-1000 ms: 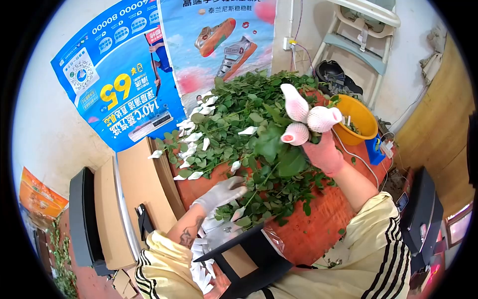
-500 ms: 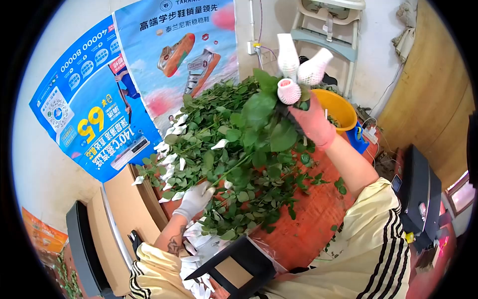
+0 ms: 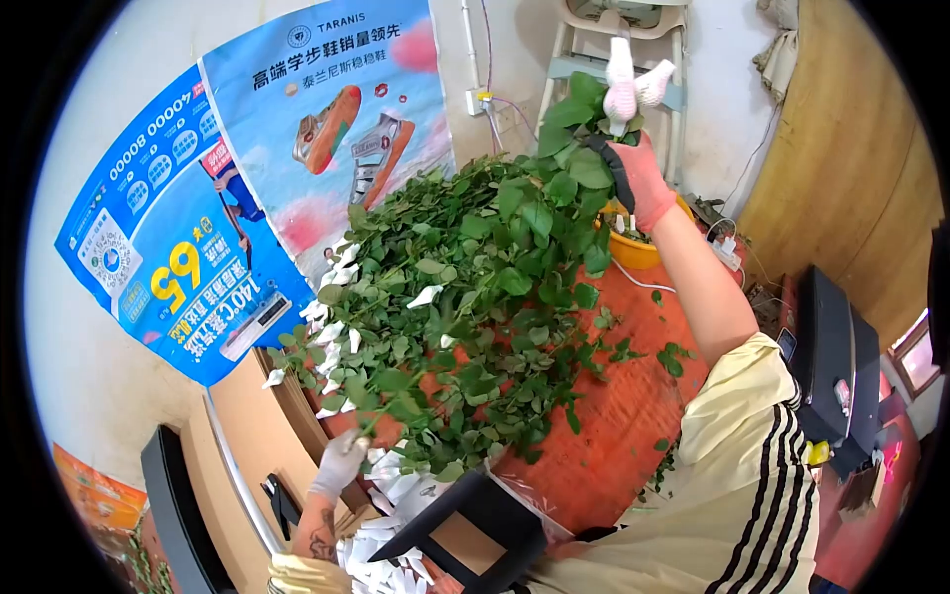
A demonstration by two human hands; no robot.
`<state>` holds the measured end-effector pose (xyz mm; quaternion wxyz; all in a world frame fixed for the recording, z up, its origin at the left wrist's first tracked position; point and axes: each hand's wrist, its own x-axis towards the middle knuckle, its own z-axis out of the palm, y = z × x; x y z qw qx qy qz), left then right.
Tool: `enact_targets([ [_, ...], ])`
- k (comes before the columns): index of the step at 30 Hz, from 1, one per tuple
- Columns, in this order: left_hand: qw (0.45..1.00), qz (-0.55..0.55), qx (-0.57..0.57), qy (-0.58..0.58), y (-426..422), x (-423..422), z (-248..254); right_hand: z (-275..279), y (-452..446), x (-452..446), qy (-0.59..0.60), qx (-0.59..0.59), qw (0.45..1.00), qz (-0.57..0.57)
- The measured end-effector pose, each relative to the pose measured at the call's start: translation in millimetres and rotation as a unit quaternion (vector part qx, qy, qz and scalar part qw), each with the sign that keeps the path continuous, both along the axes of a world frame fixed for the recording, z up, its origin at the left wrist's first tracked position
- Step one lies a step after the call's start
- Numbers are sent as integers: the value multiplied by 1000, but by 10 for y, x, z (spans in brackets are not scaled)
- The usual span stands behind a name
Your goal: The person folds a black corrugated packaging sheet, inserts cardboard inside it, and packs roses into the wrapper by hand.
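Observation:
In a pink glove with a dark palm, my right hand (image 3: 645,180) is closed around the upper stems of a few roses (image 3: 620,91), raised at the upper right. White mesh sleeves cover their buds. At the lower left, my left hand (image 3: 338,463), in a white glove, pinches a rose stem by its lower end; the fingertips are partly hidden. Between both hands lies a large heap of leafy rose stems (image 3: 465,267) on the red table (image 3: 618,396). White-wrapped buds (image 3: 341,262) stick out along the heap's left side.
A yellow bucket (image 3: 635,253) stands behind my right hand. White sleeves or strips (image 3: 381,549) are piled near a black box-like stand (image 3: 475,530) close to my body. Cardboard (image 3: 242,436) leans at left below the posters (image 3: 336,109). A high chair (image 3: 559,69) stands behind.
My right hand has moved up and slightly right with the roses. My left hand has moved down and left, away from the heap's middle. The view has shifted a little.

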<state>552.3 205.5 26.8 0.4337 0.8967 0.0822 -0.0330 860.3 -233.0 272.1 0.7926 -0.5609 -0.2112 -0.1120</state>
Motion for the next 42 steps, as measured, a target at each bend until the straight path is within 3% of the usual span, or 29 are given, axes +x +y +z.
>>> enact_targets([
  [1, 995, 10, -99, -26, 49, 0, 18, 18, -48, 9, -31, 10, 999, 44],
  [2, 995, 12, -99, -25, 64, 11, 9, 11, -61, 19, -30, 10, 998, 45],
  [4, 998, -30, -59, -2, -143, 35, 330, 79, 52, -141, -61, -12, 996, 63],
  [5, 996, -32, -61, -48, -77, 118, 168, 120, 129, -226, -15, -58, 998, 15],
  [6, 998, 19, -50, -46, -211, 126, 445, 165, 122, -236, -68, -97, 990, 80],
  [8, 993, -6, 14, -114, 128, 157, 377, 87, 59, 6, -112, -137, 983, 41],
  [10, 998, 10, 21, -61, 130, 47, 645, 131, -82, 13, -83, -113, 990, -9],
  [12, 996, 28, -42, 68, 323, -153, 577, 81, -260, 149, -82, -31, 995, 49],
  [13, 999, -37, 33, -4, 349, -177, 493, 73, -326, 201, -119, -52, 991, 37],
  [14, 999, -35, 34, -2, 379, -193, 442, 59, -420, 233, -260, -225, 938, -32],
  [15, 999, -4, -26, 40, 347, -207, 421, 107, -453, 170, -418, -388, 801, -183],
  [16, 993, 26, -86, 82, 309, -212, 395, 154, -481, 104, -537, -434, 656, -304],
  [17, 998, -2, -23, 55, 276, -170, 369, 149, -434, 40, -387, -244, 879, -139],
  [18, 996, -6, -69, 57, 110, -128, 510, 268, -327, -122, -184, -22, 981, 49],
  [20, 993, -54, -98, 27, -212, -13, 828, 452, -130, -379, -159, -102, 980, 63],
  [21, 976, -62, -200, 65, -305, 70, 921, 512, 74, -667, -117, -112, 984, 78],
  [23, 921, -58, -376, 84, -413, 141, 1184, 603, 581, -1311, -194, -361, 911, 47],
  [24, 882, -53, -457, 97, -469, 173, 1320, 302, 760, -1263, -420, -427, 800, -25],
  [25, 856, -60, -505, 86, -507, 187, 1435, 83, 1041, -1268, -515, -382, 763, 75],
  [26, 851, -46, -517, 79, -659, 163, 1695, 77, 1160, -1538, -525, -440, 721, 105],
  [27, 948, -132, -268, 107, -606, 341, 1760, -194, 1298, -1529, -595, -380, 701, 101],
  [29, 974, -127, -117, 147, -700, 322, 1883, -342, 1463, -1708, -529, -479, 676, 187],
  [31, 959, -177, -223, 9, -670, 165, 1609, -542, 1608, -1747, -525, -496, 655, 222],
  [32, 938, -308, -67, -143, -418, 244, 1315, -637, 1636, -1753, -550, -483, 645, 219],
  [33, 939, -142, -309, -46, -567, 135, 1374, -704, 1612, -1801, -574, -505, 625, 158],
  [34, 850, 33, -523, 57, -715, 59, 1451, -783, 1613, -1826, -575, -507, 623, 154],
  [37, 909, -156, -383, -44, -906, -14, 1767, -796, 1641, -1845, -423, -517, 703, 244],
  [40, 937, -55, -346, -6, -1079, 170, 1852, -685, 1586, -1784, -381, -550, 706, 233],
  [42, 925, -63, -366, -83, -1188, 179, 1918, -748, 1540, -1709, -393, -550, 715, 176],
])
